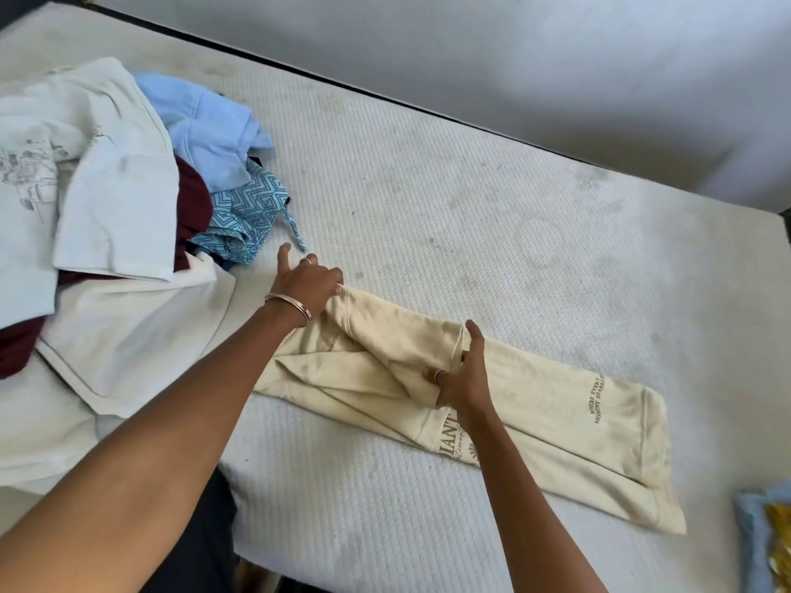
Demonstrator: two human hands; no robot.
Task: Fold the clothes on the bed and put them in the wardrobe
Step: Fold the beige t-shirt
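A cream T-shirt (548, 404) with brown print lies folded into a long strip across the white mattress (428, 199). My left hand (306, 286) pinches the shirt's far left corner, with the index finger pointing away. My right hand (464, 372) grips a fold of the shirt near its middle. To the left lies a heap of unfolded clothes: a white printed shirt (85, 173), a light blue garment (205, 122), a maroon garment (192, 207), a blue zigzag-patterned piece (244, 220) and another white shirt (128, 336).
A grey wall (513, 57) runs behind the bed's dark far edge. At the bottom right corner lie a light blue cloth (753, 545) and something yellow (781, 532). The dark floor (201, 541) shows at the mattress's near edge.
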